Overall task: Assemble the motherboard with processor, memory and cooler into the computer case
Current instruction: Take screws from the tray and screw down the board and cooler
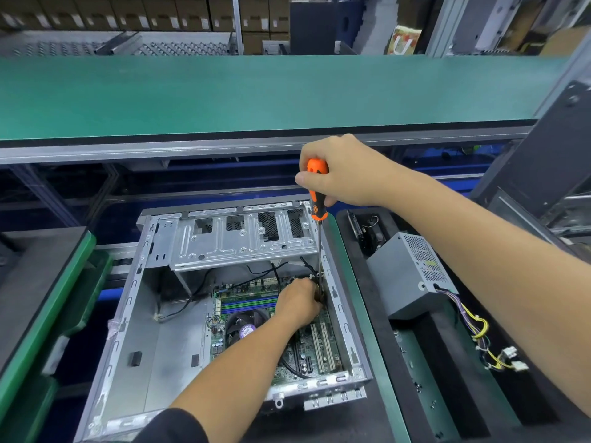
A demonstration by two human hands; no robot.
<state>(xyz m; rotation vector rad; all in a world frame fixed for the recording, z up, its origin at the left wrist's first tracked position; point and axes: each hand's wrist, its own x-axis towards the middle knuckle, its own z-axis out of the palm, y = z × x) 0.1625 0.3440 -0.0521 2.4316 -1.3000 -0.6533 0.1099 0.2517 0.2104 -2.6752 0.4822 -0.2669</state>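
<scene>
An open grey computer case (137, 318) lies on its side in front of me. Inside it sits the green motherboard (319, 346), with blue and green memory slots (249, 303) and a round black cooler fan (246, 324). My right hand (342, 172) grips the orange-and-black handle of a long screwdriver (317, 199), held upright. Its shaft runs down to the board's far right corner. My left hand (297, 303) reaches into the case, its fingers curled around the screwdriver's tip; what they pinch is hidden.
A grey power supply (407, 276) with a bundle of coloured wires (479, 334) lies on the black foam tray to the right. The drive cage (243, 238) spans the case's far end. A green conveyor belt (256, 94) runs behind. A green bin (80, 295) stands left.
</scene>
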